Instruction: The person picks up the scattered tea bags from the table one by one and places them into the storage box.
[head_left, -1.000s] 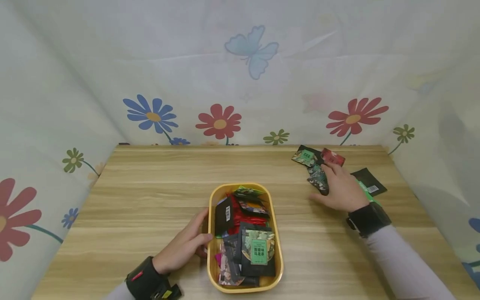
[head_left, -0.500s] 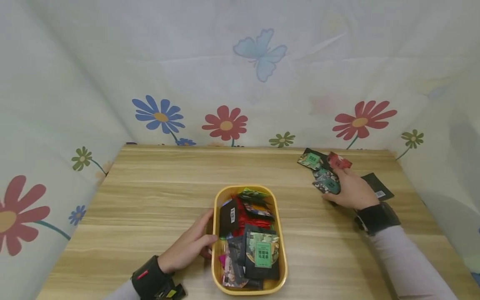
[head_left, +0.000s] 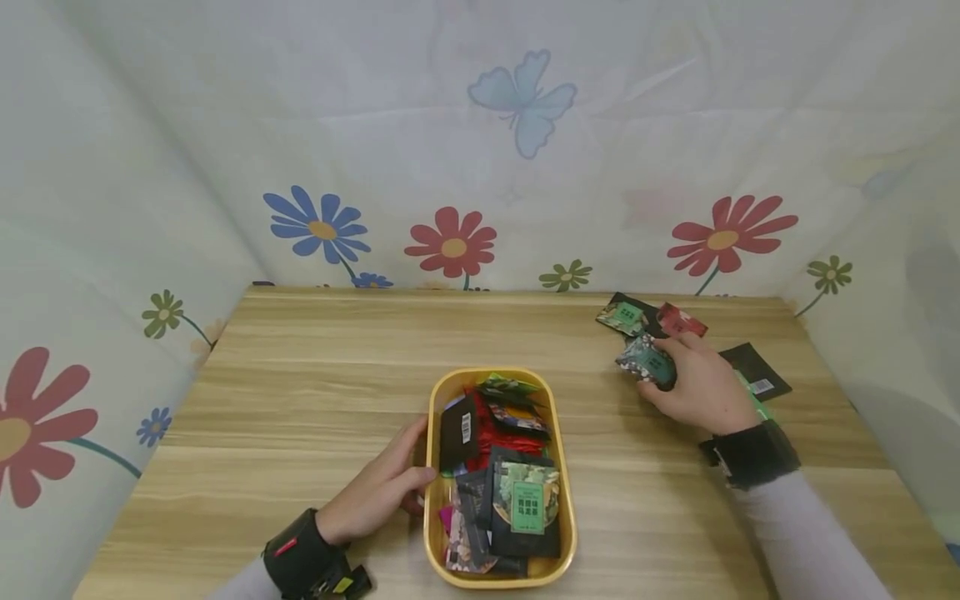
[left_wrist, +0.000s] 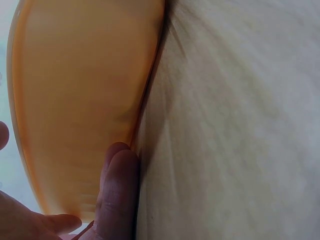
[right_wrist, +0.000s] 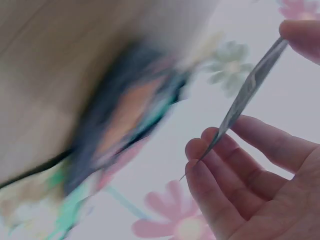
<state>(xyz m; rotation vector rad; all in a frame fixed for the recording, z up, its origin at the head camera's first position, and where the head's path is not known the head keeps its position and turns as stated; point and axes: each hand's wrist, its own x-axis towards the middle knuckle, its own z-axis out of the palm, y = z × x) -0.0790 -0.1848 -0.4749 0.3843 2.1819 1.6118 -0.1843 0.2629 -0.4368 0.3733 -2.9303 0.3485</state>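
My right hand [head_left: 701, 387] pinches a small tea sachet [head_left: 647, 362], dark with a teal label and patterned edge, at the right rear of the table. In the right wrist view that sachet [right_wrist: 245, 95] appears edge-on between thumb and fingertips, above the tabletop. My left hand [head_left: 378, 483] rests against the left side of a yellow plastic basket [head_left: 432, 533], thumb at the rim. The left wrist view shows its fingers [left_wrist: 117, 195] lying along the basket's outer wall [left_wrist: 85, 90]. Several sachets fill the basket, including a black one with a green label [head_left: 525, 508] and red ones.
Beyond the right hand lie a green-labelled sachet [head_left: 622, 315] and a red sachet [head_left: 681, 320]. A black sachet with a barcode [head_left: 756, 371] lies right of the hand, a green-edged one partly under the wrist. A flower-printed curtain [head_left: 360, 125] encloses the wooden table [head_left: 337, 342].
My right hand, first spread over the loose sachets, has closed its fingers on the teal-labelled tea sachet and raised it slightly. The left hand stays at the basket. The head view has shifted a little.
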